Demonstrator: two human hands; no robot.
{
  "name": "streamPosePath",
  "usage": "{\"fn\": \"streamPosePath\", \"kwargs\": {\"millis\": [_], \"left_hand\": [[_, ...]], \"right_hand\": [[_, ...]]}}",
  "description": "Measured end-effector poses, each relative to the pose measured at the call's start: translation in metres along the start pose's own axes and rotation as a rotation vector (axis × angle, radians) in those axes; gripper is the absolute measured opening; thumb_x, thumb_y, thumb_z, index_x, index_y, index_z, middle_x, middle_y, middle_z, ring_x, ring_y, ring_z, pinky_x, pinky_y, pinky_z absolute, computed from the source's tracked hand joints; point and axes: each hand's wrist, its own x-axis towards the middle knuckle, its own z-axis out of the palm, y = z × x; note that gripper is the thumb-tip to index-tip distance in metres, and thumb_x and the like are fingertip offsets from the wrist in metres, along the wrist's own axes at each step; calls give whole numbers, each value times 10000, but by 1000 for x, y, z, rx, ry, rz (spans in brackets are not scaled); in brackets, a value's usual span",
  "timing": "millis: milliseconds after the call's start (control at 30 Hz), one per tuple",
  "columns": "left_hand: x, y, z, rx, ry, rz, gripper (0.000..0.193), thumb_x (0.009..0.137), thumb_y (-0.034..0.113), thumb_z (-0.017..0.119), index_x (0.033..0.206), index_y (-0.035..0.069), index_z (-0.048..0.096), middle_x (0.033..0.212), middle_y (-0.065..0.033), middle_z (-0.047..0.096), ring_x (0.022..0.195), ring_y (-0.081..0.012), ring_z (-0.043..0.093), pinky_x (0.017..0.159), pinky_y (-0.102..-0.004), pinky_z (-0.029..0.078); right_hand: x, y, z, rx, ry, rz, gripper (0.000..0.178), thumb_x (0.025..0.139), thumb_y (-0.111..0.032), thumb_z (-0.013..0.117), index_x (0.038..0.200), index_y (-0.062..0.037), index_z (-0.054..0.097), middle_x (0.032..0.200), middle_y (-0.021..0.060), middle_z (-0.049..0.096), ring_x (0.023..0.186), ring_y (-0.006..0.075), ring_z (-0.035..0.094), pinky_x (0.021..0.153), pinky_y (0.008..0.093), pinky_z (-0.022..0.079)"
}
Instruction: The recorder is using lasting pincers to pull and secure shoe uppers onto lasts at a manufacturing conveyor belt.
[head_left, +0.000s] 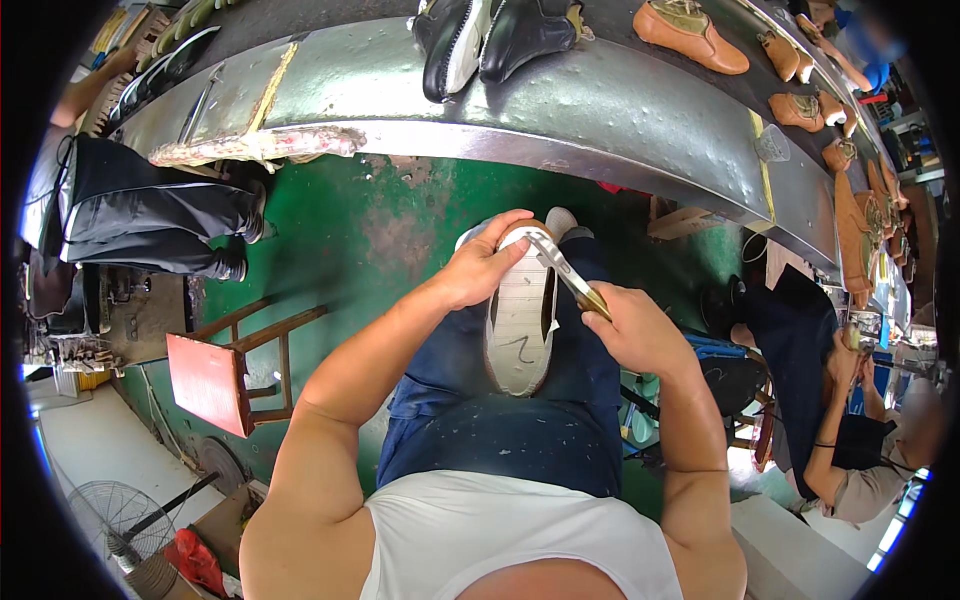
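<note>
Your left hand point(483, 268) grips the far end of the upside-down shoe point(518, 345). Your right hand point(640, 328) has its grip around the pliers point(562, 268), over that end.

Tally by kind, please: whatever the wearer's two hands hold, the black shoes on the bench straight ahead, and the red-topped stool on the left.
Upturned shoe with a cream underside, in the left hand: 1
Silver metal pincer-like tool with a yellowish handle, in the right hand: 1
Black shoes: 2
Red-topped brown stool: 1
Total: 5
</note>
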Motion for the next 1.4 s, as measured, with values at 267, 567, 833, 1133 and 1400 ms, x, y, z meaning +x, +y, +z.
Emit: {"fn": "streamPosePath", "kwargs": {"millis": [267,567,833,1133,1400], "left_hand": [[12,-2,8,-83,-22,-28,435,1038,150,534,1459,101,437,1266,-59,595,1150,-134,555,991,-300,475],[-7,19,19,37,-34,66,412,1036,177,551,1433,125,458,1274,-62,599,1166,-149,558,991,-303,472],[-21,25,35,172,-90,230,414,1020,122,560,1420,88,457,1314,-93,570,1216,-186,541,1039,-319,435],[-35,41,45,311,-234,390,531,946,-11,590,1444,79,429,1401,-140,464,1292,-276,486,1099,-369,385],[-36,43,48,288,-353,377,600,947,7,625,1490,119,395,1465,-118,424,1359,-229,426,1137,-375,341]], "right_hand": [[9,16,-1,758,-236,185,179,954,-176,621,1035,-20,656,811,27,673,706,89,582,646,258,470],[-3,2,0,306,314,-9,359,959,-293,647,1157,1,588,857,82,631,777,161,600,727,316,491],[39,0,2,245,280,35,464,928,-392,673,1097,28,569,926,177,650,863,233,648,792,378,500],[5,-8,10,154,372,-32,503,865,-285,736,1194,21,510,980,250,658,917,416,672,819,443,515],[-23,-7,0,86,317,-95,541,857,-227,724,1260,7,448,992,270,665,920,460,664,795,490,509]]}}
